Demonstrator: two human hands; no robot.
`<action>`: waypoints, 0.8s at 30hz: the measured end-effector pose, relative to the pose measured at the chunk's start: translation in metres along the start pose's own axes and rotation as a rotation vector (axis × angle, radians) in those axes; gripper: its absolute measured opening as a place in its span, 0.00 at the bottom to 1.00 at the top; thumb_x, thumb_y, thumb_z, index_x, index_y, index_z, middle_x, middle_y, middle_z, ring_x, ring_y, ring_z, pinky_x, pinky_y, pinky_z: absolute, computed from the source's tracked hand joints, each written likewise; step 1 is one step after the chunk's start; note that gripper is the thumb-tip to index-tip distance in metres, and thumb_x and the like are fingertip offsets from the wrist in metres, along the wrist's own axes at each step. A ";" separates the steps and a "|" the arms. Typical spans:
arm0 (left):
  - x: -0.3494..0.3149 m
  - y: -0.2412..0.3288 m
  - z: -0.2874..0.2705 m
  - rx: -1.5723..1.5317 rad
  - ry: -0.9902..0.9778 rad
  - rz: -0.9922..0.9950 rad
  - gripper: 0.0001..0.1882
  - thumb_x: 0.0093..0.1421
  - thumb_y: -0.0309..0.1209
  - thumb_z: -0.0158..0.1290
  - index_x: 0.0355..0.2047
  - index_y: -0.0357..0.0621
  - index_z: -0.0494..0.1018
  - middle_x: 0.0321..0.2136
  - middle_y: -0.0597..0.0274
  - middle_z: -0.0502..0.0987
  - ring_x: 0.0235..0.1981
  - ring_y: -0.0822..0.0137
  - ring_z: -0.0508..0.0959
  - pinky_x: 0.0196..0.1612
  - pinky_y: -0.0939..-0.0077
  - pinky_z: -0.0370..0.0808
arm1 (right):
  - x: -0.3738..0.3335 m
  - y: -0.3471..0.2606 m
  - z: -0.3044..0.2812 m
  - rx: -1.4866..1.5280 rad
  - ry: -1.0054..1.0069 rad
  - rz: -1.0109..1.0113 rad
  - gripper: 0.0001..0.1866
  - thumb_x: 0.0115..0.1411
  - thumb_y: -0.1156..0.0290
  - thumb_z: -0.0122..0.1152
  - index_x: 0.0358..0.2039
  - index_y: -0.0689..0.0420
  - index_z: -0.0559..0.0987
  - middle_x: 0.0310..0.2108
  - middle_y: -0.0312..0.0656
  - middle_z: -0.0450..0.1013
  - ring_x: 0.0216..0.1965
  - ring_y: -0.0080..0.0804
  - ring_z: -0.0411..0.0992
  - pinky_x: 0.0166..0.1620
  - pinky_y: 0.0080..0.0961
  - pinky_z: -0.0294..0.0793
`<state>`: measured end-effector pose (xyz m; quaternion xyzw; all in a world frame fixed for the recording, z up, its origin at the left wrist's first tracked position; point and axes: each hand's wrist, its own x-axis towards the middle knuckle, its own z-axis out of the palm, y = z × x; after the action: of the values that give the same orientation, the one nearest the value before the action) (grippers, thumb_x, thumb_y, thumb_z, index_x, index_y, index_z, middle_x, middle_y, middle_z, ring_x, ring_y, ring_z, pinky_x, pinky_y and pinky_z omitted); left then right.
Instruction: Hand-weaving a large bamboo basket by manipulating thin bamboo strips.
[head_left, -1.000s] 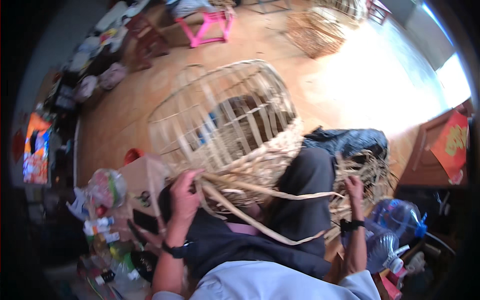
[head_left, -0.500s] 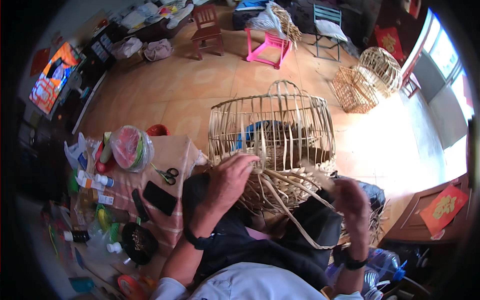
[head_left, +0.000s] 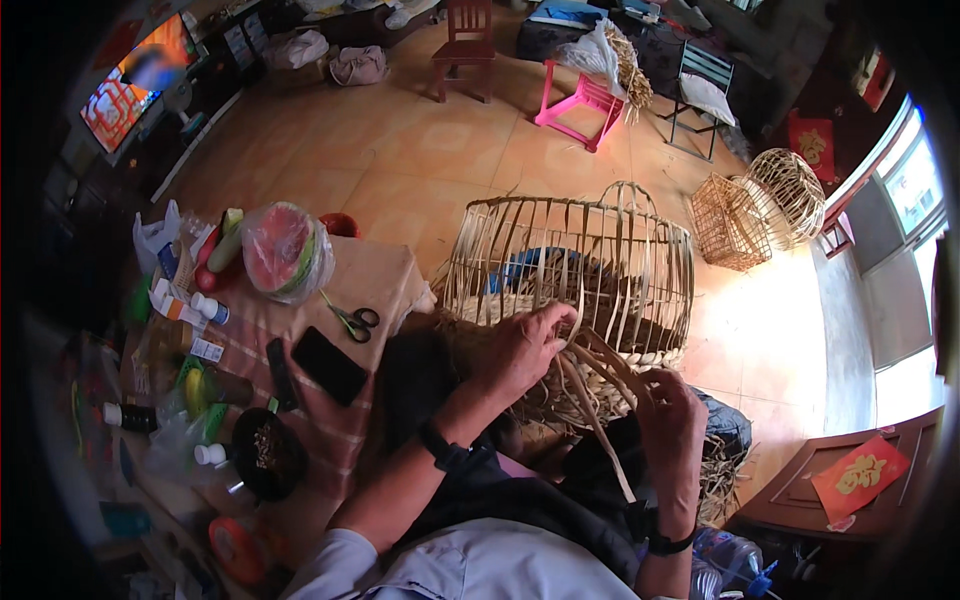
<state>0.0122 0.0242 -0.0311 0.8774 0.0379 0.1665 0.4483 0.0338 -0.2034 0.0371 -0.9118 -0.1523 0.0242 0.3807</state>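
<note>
A half-woven basket [head_left: 668,354] sits before my lap, its lower band braided from dried plant strips over a frame of thin upright rods. My left hand [head_left: 522,352] is closed at the near side of the weave, thumb and fingers pinching a strip there. Several long flat strips [head_left: 596,405] fan out from that spot toward the right. My right hand [head_left: 672,412] pinches some of these strips near their outer part, with one longer strip hanging down between the hands. Inside the basket, a blue item [head_left: 530,264] and loose dried strips show through the rods.
To my left, a cloth-covered table [head_left: 395,275] bears a wrapped watermelon half [head_left: 283,250], scissors [head_left: 356,322], a black phone [head_left: 330,366] and a dark bowl [head_left: 268,455]. Two more baskets [head_left: 732,225] rest on the floor at far right. A pink stool [head_left: 580,108] stands farther back.
My right hand has moved left and closed on the strips nearer the weave. My left hand stays at the basket's near side. The whole view has shifted with my head.
</note>
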 end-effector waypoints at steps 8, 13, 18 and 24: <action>0.005 -0.002 -0.001 0.006 -0.114 -0.095 0.16 0.57 0.21 0.54 0.45 0.48 0.67 0.26 0.54 0.77 0.30 0.55 0.82 0.32 0.60 0.74 | 0.014 -0.026 0.017 0.012 -0.098 -0.061 0.09 0.57 0.79 0.62 0.39 0.62 0.82 0.30 0.53 0.79 0.30 0.40 0.81 0.33 0.30 0.77; 0.009 -0.004 -0.003 0.025 -0.101 0.037 0.18 0.56 0.19 0.55 0.46 0.46 0.66 0.27 0.50 0.76 0.32 0.46 0.79 0.34 0.55 0.73 | 0.010 -0.018 0.027 0.083 -0.059 -0.005 0.10 0.58 0.79 0.62 0.42 0.61 0.82 0.28 0.50 0.80 0.28 0.33 0.80 0.31 0.27 0.76; 0.012 -0.010 0.004 0.061 -0.120 0.095 0.19 0.55 0.18 0.56 0.46 0.42 0.65 0.31 0.46 0.75 0.36 0.41 0.77 0.39 0.52 0.73 | -0.004 0.001 0.033 0.100 -0.012 -0.028 0.11 0.59 0.80 0.63 0.43 0.61 0.80 0.28 0.48 0.79 0.26 0.32 0.79 0.30 0.27 0.75; 0.010 -0.014 0.002 0.037 -0.056 0.134 0.10 0.54 0.22 0.59 0.35 0.40 0.70 0.32 0.51 0.76 0.36 0.46 0.78 0.38 0.58 0.74 | -0.009 0.016 0.038 0.083 0.001 -0.124 0.11 0.58 0.79 0.64 0.42 0.60 0.79 0.30 0.50 0.78 0.28 0.43 0.78 0.31 0.32 0.76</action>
<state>0.0232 0.0330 -0.0404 0.8906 -0.0303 0.1705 0.4206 0.0229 -0.1912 -0.0015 -0.8841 -0.2070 0.0065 0.4190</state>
